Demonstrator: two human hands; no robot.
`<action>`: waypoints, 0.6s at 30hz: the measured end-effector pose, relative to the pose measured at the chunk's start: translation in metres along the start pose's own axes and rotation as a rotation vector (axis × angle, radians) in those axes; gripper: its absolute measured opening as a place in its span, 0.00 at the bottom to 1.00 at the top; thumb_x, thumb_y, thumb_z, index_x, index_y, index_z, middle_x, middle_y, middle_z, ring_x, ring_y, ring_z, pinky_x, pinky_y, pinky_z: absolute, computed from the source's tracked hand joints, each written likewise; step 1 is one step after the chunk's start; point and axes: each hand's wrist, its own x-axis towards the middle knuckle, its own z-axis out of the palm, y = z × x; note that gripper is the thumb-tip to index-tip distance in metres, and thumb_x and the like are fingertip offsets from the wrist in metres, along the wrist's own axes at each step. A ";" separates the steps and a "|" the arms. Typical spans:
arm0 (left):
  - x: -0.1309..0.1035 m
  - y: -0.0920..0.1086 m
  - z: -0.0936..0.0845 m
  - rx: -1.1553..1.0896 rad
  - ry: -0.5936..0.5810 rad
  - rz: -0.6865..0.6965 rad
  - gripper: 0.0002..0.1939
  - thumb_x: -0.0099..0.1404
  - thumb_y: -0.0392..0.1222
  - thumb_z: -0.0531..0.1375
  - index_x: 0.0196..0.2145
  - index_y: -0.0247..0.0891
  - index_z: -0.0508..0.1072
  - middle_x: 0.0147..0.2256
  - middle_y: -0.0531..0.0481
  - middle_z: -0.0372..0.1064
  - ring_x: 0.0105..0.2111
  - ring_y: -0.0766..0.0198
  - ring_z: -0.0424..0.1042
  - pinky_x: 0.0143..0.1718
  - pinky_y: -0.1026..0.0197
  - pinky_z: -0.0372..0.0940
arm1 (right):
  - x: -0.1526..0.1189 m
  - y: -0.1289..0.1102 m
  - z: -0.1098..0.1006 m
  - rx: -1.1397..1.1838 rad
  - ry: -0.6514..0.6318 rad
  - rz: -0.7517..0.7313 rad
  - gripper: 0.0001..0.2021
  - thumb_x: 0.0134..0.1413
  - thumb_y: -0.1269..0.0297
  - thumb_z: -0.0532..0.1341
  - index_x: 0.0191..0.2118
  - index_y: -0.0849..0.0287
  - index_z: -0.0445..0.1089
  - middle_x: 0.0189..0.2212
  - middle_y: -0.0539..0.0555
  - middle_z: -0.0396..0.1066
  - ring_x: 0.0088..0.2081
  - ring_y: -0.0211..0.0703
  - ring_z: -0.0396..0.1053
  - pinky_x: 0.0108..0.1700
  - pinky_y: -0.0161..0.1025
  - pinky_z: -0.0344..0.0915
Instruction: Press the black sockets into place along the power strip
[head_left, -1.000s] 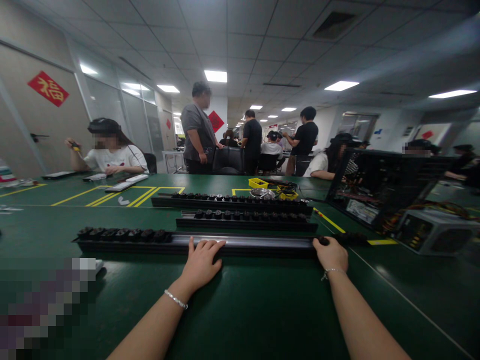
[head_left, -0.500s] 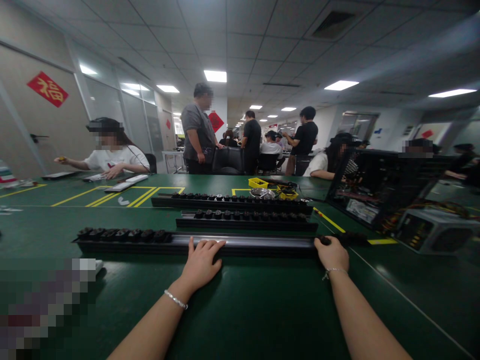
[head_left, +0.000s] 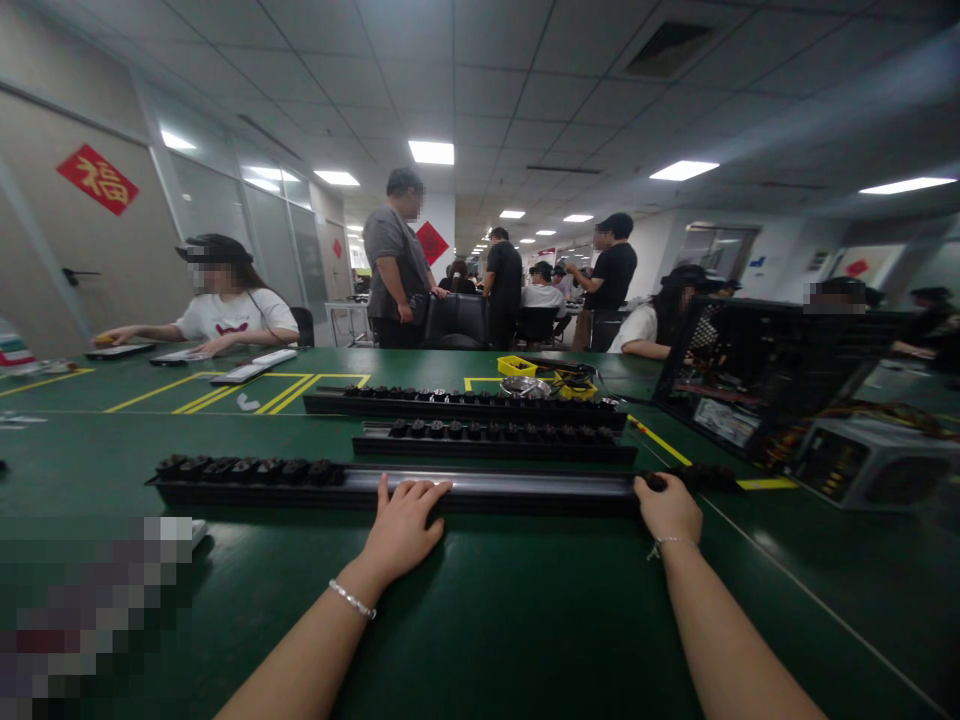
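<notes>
A long black rail [head_left: 510, 487] lies crosswise in front of me, with a row of black socket modules [head_left: 244, 470] along its left part and a bare shiny channel to their right. My left hand [head_left: 405, 525] rests on the middle of this rail, fingers spread. At the rail's right end, my right hand [head_left: 670, 507] has its fingers closed round a small black socket module [head_left: 654, 482], partly hidden by the fingers. Behind lie a shorter rail with modules [head_left: 495, 440] and a further long one [head_left: 465, 402].
An open computer case [head_left: 750, 370] and a power supply unit [head_left: 870, 462] stand at right. Farther back are a yellow tray [head_left: 517, 366] and a metal bowl [head_left: 524, 386]. A white strip [head_left: 255, 366] lies near a seated person [head_left: 232, 315]. A pixelated patch covers the lower left.
My right hand has shifted slightly to the right with the small module. My left hand keeps its place. The seated person at left has lowered a hand to the table.
</notes>
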 end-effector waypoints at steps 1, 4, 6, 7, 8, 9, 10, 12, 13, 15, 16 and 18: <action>0.000 0.000 0.000 -0.004 0.001 0.001 0.26 0.59 0.42 0.54 0.55 0.53 0.60 0.49 0.52 0.67 0.51 0.55 0.61 0.59 0.35 0.27 | 0.000 0.000 0.000 0.007 0.006 0.008 0.24 0.45 0.53 0.55 0.48 0.61 0.67 0.39 0.63 0.71 0.42 0.57 0.67 0.44 0.49 0.64; 0.000 0.000 0.000 -0.003 0.005 0.006 0.25 0.59 0.42 0.54 0.55 0.53 0.60 0.49 0.53 0.67 0.51 0.55 0.61 0.59 0.35 0.27 | -0.001 -0.001 -0.001 0.014 0.002 0.021 0.25 0.45 0.53 0.55 0.48 0.60 0.67 0.40 0.62 0.71 0.41 0.56 0.67 0.44 0.48 0.64; 0.000 -0.001 0.000 0.002 0.007 0.006 0.26 0.59 0.42 0.54 0.55 0.52 0.60 0.49 0.52 0.67 0.51 0.55 0.61 0.59 0.35 0.27 | -0.001 -0.001 -0.002 0.022 -0.002 0.020 0.25 0.46 0.53 0.55 0.49 0.61 0.67 0.40 0.62 0.71 0.41 0.55 0.67 0.44 0.48 0.64; 0.000 -0.001 0.000 0.004 0.008 0.005 0.26 0.59 0.42 0.54 0.55 0.52 0.60 0.49 0.52 0.67 0.51 0.55 0.61 0.59 0.35 0.27 | -0.001 -0.001 -0.002 0.027 -0.003 0.020 0.25 0.46 0.53 0.55 0.49 0.61 0.67 0.40 0.62 0.71 0.41 0.55 0.68 0.44 0.48 0.64; 0.000 -0.001 0.001 0.006 0.009 0.005 0.26 0.59 0.42 0.54 0.55 0.53 0.60 0.49 0.53 0.67 0.51 0.55 0.61 0.59 0.35 0.27 | -0.001 -0.001 -0.002 0.031 -0.004 0.023 0.25 0.46 0.53 0.55 0.49 0.61 0.67 0.40 0.62 0.71 0.40 0.55 0.68 0.44 0.48 0.64; 0.000 -0.001 0.001 0.008 0.009 0.007 0.26 0.59 0.42 0.54 0.55 0.53 0.60 0.49 0.53 0.67 0.51 0.55 0.61 0.59 0.35 0.27 | -0.001 -0.001 -0.003 0.033 -0.004 0.027 0.25 0.46 0.54 0.55 0.49 0.61 0.67 0.39 0.63 0.71 0.40 0.55 0.68 0.44 0.48 0.64; 0.000 -0.001 0.001 0.009 0.010 0.010 0.26 0.59 0.42 0.54 0.55 0.53 0.60 0.49 0.53 0.67 0.51 0.55 0.61 0.59 0.35 0.27 | 0.000 0.000 -0.003 0.034 -0.001 0.032 0.25 0.46 0.54 0.55 0.50 0.61 0.66 0.39 0.63 0.71 0.40 0.55 0.68 0.44 0.48 0.64; 0.000 -0.001 0.001 0.012 0.012 0.013 0.25 0.59 0.43 0.54 0.55 0.53 0.60 0.49 0.53 0.67 0.51 0.55 0.61 0.59 0.35 0.27 | 0.001 0.001 -0.002 0.027 0.005 0.045 0.26 0.47 0.53 0.55 0.50 0.61 0.66 0.39 0.63 0.71 0.41 0.55 0.68 0.44 0.47 0.64; 0.000 -0.001 0.002 0.014 0.012 0.013 0.25 0.59 0.42 0.54 0.55 0.53 0.60 0.49 0.53 0.67 0.51 0.55 0.61 0.59 0.35 0.27 | 0.003 0.002 -0.002 0.022 0.008 0.043 0.26 0.47 0.53 0.54 0.50 0.61 0.66 0.40 0.63 0.71 0.41 0.55 0.68 0.45 0.48 0.64; 0.000 -0.001 0.002 0.018 0.012 0.009 0.26 0.59 0.42 0.54 0.55 0.53 0.60 0.49 0.52 0.67 0.51 0.55 0.61 0.59 0.35 0.28 | 0.006 0.006 0.000 0.009 0.019 0.022 0.26 0.48 0.53 0.53 0.50 0.62 0.67 0.41 0.64 0.71 0.43 0.56 0.67 0.45 0.48 0.63; 0.000 -0.001 0.002 0.021 0.013 0.007 0.26 0.59 0.42 0.54 0.55 0.53 0.60 0.49 0.52 0.67 0.51 0.55 0.61 0.59 0.35 0.28 | 0.008 0.009 0.001 0.003 0.024 0.004 0.25 0.48 0.52 0.53 0.50 0.62 0.67 0.42 0.64 0.70 0.43 0.56 0.67 0.45 0.48 0.63; 0.000 0.000 0.002 0.027 0.011 0.006 0.26 0.59 0.42 0.54 0.56 0.53 0.60 0.49 0.52 0.67 0.51 0.55 0.61 0.59 0.35 0.28 | 0.012 0.013 0.003 -0.003 0.042 -0.024 0.25 0.48 0.51 0.53 0.49 0.61 0.67 0.43 0.63 0.70 0.44 0.56 0.67 0.46 0.47 0.63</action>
